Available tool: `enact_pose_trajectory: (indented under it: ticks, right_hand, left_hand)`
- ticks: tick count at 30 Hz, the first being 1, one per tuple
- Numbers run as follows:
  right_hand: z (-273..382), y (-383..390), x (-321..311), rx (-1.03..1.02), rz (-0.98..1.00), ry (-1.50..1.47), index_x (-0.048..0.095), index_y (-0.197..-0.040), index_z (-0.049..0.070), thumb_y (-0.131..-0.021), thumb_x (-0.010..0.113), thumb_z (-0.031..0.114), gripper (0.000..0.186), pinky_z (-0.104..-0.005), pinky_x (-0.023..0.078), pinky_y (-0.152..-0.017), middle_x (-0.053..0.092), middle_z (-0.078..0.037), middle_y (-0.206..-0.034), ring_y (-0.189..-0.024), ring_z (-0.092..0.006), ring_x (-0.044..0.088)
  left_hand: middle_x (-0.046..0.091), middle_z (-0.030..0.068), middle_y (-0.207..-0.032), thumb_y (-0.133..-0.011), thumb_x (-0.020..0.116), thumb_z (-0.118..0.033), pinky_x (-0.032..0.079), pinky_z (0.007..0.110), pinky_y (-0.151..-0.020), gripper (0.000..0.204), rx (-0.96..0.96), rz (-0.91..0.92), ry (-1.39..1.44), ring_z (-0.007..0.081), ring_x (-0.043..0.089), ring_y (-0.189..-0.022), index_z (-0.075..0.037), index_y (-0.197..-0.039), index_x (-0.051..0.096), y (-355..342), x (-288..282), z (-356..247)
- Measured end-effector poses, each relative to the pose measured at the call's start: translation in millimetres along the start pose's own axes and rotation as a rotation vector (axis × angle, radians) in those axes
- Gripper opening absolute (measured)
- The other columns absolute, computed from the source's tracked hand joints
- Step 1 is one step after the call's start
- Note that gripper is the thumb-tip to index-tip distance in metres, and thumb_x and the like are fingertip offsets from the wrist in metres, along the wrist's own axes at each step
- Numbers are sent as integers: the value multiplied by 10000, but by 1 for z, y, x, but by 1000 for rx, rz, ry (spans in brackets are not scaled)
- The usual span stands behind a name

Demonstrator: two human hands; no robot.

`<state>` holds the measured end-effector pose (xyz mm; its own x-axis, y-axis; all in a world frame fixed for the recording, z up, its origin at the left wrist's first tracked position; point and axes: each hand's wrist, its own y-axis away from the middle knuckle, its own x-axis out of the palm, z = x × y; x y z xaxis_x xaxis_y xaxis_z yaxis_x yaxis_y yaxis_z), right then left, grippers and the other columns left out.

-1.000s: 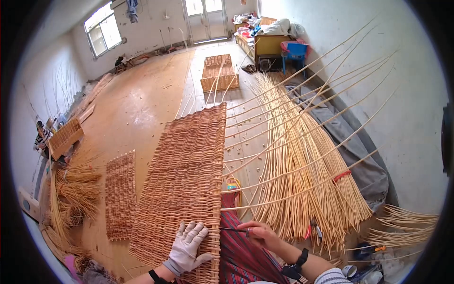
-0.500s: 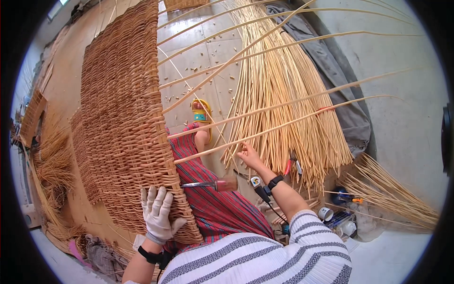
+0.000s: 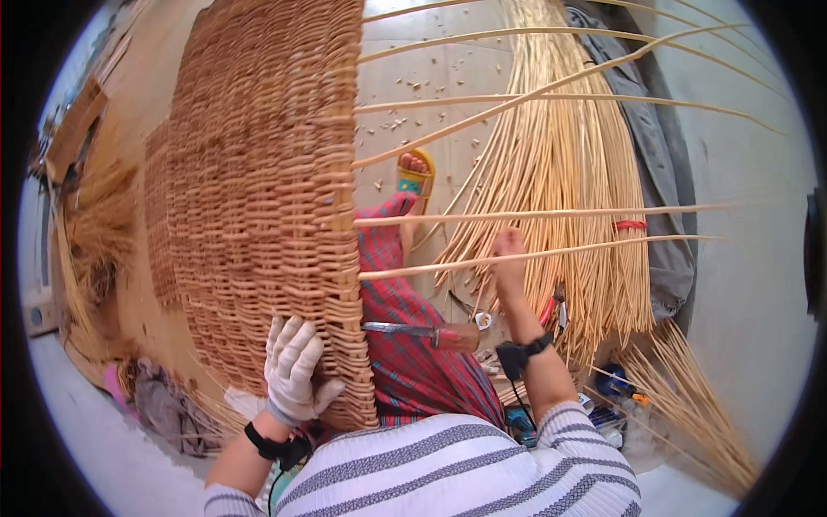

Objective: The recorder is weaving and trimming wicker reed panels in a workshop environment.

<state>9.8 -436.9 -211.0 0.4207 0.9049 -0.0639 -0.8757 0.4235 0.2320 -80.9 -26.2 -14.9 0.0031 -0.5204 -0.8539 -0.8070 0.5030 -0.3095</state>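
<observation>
One tool (image 3: pixel 444 335), tip hidden.

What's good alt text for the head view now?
A gloved left hand rests on a large wicker panel, with a brown-handled tool jutting from its right edge. The bare right hand is at a pale rod extending from that edge, near a rod bundle.

The large wicker panel (image 3: pixel 267 198) runs out past the top edge, as does the bundle of pale rods (image 3: pixel 568 172); a smaller wicker panel (image 3: pixel 158 224) lies mostly hidden behind the large one. The tip of the wooden-handled awl (image 3: pixel 455 337) is lost at the weave's border. The right hand (image 3: pixel 508 243) is blurred, so its grip on the rod (image 3: pixel 603 247) crossing it cannot be told. The lower edge cuts the striped sweater (image 3: pixel 431 465)
</observation>
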Motion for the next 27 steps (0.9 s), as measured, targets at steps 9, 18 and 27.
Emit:
enact_pose_trajectory:
  ticks: [9,18,27]
  right_hand:
    - [197,130,-20,-533,443,-308,573,-1061,102,-1001,727,56,172,-235,539,-592,688,-104,-932,-724,-128,646]
    - [225,138,-22,-401,437,25,582,-1022,58,-961,714,-60,187,-258,556,-717,737,-178,-1010,-828,-168,699]
    - [223,131,21,-27,703,37,722,-1152,8,-1062,613,144,196,-331,560,-765,759,-147,-1057,-900,-207,720]
  left_hand:
    - [532,173,-1513,-943,732,-539,267,646,-1259,769,-103,-187,-36,413,460,-1469,-53,-1499,515,-6,2,1]
    - [489,132,-1547,-739,775,-742,200,628,-1294,1022,-132,-127,4,382,390,-1520,-125,-1520,543,-5,-5,4]
    - [410,108,-1657,-770,661,-829,80,694,-1293,1036,51,112,-53,354,244,-1611,-167,-1555,531,-25,-13,22]
